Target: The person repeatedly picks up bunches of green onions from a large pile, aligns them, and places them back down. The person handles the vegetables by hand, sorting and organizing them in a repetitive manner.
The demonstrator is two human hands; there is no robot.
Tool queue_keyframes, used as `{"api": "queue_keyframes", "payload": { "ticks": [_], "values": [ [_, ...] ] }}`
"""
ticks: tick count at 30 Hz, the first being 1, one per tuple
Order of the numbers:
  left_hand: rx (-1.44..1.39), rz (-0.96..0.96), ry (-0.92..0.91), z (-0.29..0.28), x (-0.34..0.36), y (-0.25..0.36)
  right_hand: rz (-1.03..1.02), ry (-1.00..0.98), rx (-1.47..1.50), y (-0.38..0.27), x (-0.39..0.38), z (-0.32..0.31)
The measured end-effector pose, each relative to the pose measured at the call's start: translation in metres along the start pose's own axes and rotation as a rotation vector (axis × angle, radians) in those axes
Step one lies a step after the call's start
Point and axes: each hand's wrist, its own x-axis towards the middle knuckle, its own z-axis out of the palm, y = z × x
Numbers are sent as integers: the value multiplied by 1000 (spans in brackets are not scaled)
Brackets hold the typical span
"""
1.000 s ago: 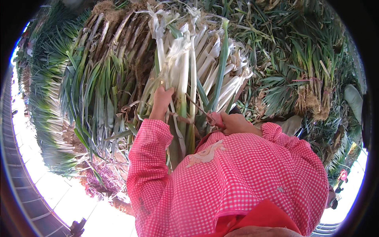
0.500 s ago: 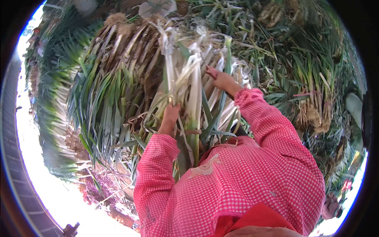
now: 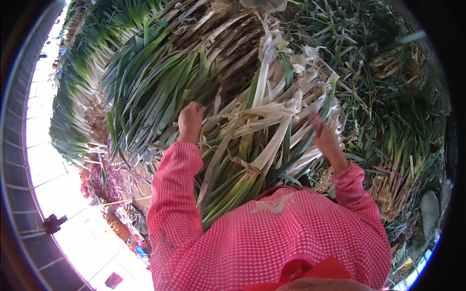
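In front of me lies a pile of pale, peeled leeks (image 3: 272, 145), their white stalks pointing away and green leaves toward my body. To its left is a heap of leeks with brown roots and dry outer skins (image 3: 170, 92). My left hand (image 3: 191, 123) is closed at the edge of that heap, among its leaves; what its fingers hold is hidden. Over the right side of the peeled pile, my right hand (image 3: 328, 143) is closed, with a small reddish-brown shape at its fingers that is too blurred to name.
A long row of leeks (image 3: 92, 87) stands at the far left. Loose green leaves (image 3: 359, 102) cover the ground on the right, with a rooted bunch of leeks (image 3: 393, 189) among them. Pinkish-purple scraps (image 3: 109, 182) lie at lower left, beside bright paving (image 3: 53, 165).
The view has swung, and the piles sit further right. My left hand has let go of the peeled leek and moved left to the rooted heap. My right hand has drawn away from the white stalks.
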Motion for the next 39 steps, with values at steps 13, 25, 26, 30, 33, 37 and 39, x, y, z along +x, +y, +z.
{"api": "queue_keyframes", "payload": {
  "ticks": [13, 25, 26, 30, 33, 37, 39],
  "values": [
    [141, 132, 62, 120, 50, -74, -46, 20, 38, 12, -79, 31],
    [733, 481, 1058, -322, -46, 29, -190, 71, 39, 9, -110, 29],
    [607, 564, 1019, -321, -45, 55, -187, 53, 59, 7, -112, 26],
    [-312, 536, 285, -263, -11, 189, -217, 26, 118, 3, -126, 20],
    [-402, 182, -443, -152, 30, 275, -201, -36, 137, 14, -137, 27],
    [-236, 35, -948, -16, 25, 235, -265, 76, 175, 28, -141, 46],
    [-144, 61, -977, 20, 19, 182, -211, -96, 168, 24, -133, 49]
  ]
}}
